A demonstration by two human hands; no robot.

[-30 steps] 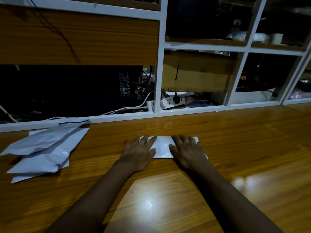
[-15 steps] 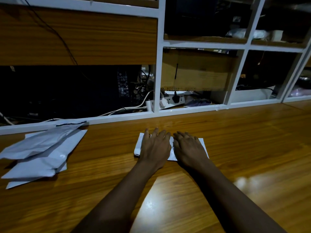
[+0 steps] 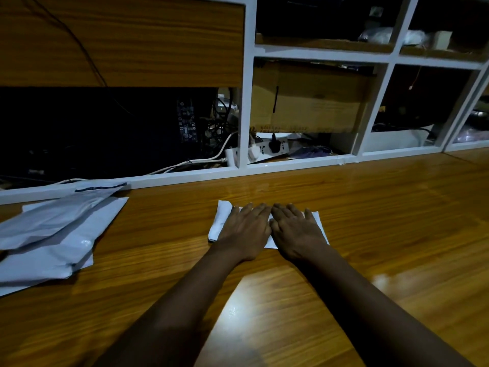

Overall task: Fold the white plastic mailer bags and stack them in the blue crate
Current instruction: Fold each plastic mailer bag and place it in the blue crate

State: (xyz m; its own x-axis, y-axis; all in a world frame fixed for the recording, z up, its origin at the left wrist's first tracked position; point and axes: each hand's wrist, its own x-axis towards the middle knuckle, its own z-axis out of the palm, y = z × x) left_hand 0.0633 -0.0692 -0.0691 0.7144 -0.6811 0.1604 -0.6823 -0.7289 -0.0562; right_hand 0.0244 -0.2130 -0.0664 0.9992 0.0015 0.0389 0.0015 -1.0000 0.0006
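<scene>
Both hands are flat, palms down, fingers spread out — the left hand (image 3: pixel 244 229) and right hand (image 3: pixel 296 231) sit side by side, nearly touching, pressing on a folded white mailer bag (image 3: pixel 221 221) rather than gripping it. The bag lies on the wooden table (image 3: pixel 383 221), its edges poking out on either side. Off to the left there's a loose pile of unfolded mailer bags (image 3: pixel 53 231) — right up against the white shelf frame (image 3: pixel 247 83).
</scene>
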